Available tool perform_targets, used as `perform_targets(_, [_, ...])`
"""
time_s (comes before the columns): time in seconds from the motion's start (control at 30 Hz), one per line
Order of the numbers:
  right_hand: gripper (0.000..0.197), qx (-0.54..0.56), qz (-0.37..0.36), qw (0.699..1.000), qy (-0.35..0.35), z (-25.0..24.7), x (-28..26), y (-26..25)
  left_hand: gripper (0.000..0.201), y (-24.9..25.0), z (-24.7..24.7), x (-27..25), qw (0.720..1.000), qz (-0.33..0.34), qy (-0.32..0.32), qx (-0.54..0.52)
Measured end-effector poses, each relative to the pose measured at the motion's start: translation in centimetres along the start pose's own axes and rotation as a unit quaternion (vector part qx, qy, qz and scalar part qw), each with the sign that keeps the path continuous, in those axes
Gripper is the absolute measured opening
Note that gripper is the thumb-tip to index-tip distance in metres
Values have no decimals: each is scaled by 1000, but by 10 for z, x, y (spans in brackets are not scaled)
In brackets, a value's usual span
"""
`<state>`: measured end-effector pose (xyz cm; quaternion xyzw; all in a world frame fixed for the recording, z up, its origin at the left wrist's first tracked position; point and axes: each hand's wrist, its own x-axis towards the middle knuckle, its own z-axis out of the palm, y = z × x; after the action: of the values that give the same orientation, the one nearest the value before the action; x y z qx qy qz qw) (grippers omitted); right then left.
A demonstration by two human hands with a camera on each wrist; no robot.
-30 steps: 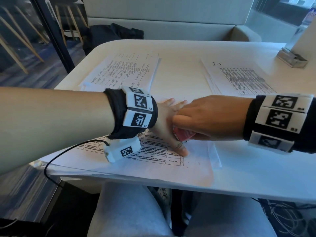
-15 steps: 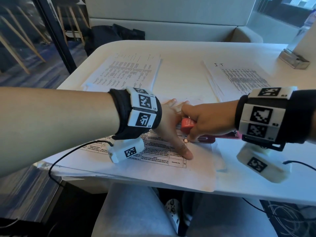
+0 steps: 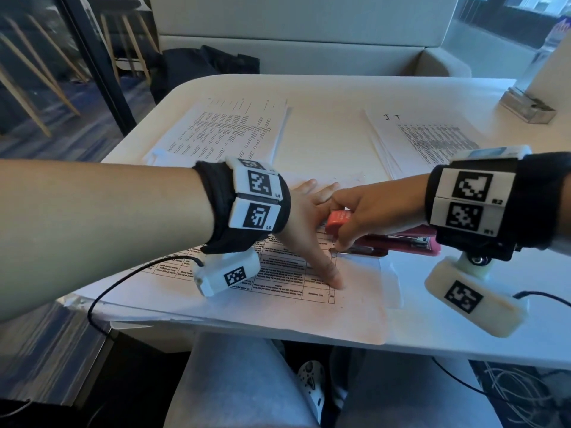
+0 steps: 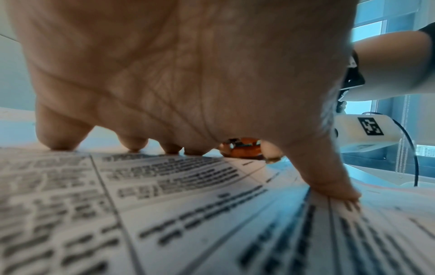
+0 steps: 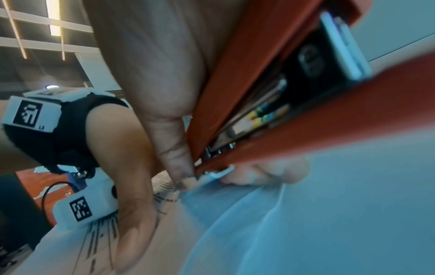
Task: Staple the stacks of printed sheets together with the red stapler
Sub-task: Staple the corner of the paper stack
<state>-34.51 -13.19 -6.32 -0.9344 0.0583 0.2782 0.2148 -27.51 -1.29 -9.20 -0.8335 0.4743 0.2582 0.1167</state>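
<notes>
Since a second ago my right hand (image 3: 367, 211) has rolled up off the red metal-and-plastic stapler (image 3: 340, 220): it was flat over the top then, now the wrist is raised and the stapler's upper arm stands hinged open above its base. Right fingers curl over the nose of the upper arm, thumb tip down at the front lip of the base, so I'm gripping the stapler at its mouth. In the right wrist view the gap between arm and base is plain, metal staple channel showing inside. My left hand (image 3: 304, 223) hasn't moved: spread flat, fingertips and thumb pressing the near stack of white printed sheets with a ruled table (image 3: 278, 273) onto the white table (image 3: 448, 319). The stapler's mouth sits at that stack's corner, just right of my left thumb. Beyond both hands lie a left stack of printed sheets (image 3: 228, 131) and a right stack headed "IT" (image 3: 432, 137), well apart from the grip.
</notes>
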Motion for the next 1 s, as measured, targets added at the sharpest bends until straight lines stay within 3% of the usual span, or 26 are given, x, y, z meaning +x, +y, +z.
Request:
perform_targets(0.57, [34, 3, -28, 999, 30, -1, 2, 20, 127, 0, 0, 2, 1000, -6, -9, 1])
perform_targets(1.0, [33, 45, -117, 988, 90, 6, 3, 27, 120, 8, -6, -5, 998, -38, -35, 26])
